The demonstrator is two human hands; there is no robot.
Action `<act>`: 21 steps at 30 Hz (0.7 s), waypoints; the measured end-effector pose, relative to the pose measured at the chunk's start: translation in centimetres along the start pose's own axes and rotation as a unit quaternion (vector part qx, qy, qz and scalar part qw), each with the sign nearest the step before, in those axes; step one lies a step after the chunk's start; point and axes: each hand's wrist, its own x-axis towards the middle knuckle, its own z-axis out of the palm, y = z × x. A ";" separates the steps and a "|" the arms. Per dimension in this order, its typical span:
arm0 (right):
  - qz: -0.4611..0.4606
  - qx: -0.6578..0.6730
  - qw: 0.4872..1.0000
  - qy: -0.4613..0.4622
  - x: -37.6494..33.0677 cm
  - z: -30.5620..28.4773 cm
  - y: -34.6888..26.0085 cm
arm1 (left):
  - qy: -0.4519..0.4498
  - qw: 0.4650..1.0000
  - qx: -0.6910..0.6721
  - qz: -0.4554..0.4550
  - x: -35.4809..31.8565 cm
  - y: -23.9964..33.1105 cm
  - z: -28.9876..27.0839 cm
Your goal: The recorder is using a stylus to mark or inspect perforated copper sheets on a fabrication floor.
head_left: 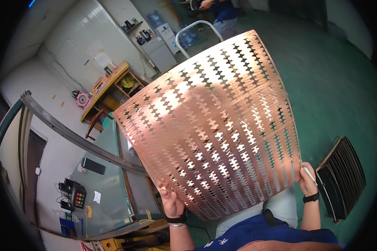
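A large copper-coloured metal sheet [197, 100], punched with rows of small star-like holes, is held up before me and fills the middle of the view. My left hand [171, 204] grips its lower left edge, thumb on the near face. On the opposite side, my right hand [307, 180] pinches the lower right edge. A slim white pen-like stick [310, 176] also sits in the fingers of that hand. Both wrists wear black bands. The sheet bows slightly, and its lower edge hangs above my lap.
Left of the sheet stands a glass-topped table [109, 184] with a metal frame [83, 144] over it and a black keypad device [78, 196]. Dark slatted panels [343, 180] lean at the right. A trolley handle [199, 24] and another person [224, 14] are beyond.
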 end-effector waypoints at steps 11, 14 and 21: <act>-0.019 -0.022 0.999 0.032 0.0 -0.3 1.1 | -0.003 0.999 -0.006 -0.031 -0.1 0.1 0.8; -0.017 -0.025 0.999 0.039 0.1 -0.7 1.5 | -0.007 0.999 0.001 -0.044 0.2 -0.1 0.8; -0.011 -0.031 0.999 0.018 -0.3 -1.8 1.0 | -0.004 0.999 0.000 -0.049 0.7 -1.0 1.5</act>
